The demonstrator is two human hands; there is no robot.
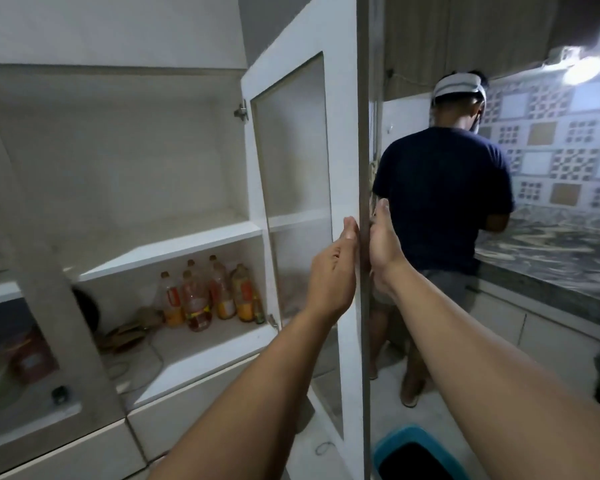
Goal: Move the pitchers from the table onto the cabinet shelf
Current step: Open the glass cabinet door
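A white cabinet stands open in front of me, and its upper shelf (174, 245) is bare. The cabinet's glass-panelled right door (343, 133) is swung out toward me, edge on. My left hand (333, 271) lies flat against the door's inner face near its free edge, fingers straight. On the outer side of that edge my right hand (383, 244) presses with fingers extended. The door edge sits between both palms. No pitcher and no table are in view.
Several oil bottles (205, 296) stand on the lower shelf beside a dark pan (87, 306) and clutter. The left door (32, 306) also hangs open. A person in a dark shirt (440, 202) stands at the stone counter (551, 251). A blue bin (416, 452) sits on the floor.
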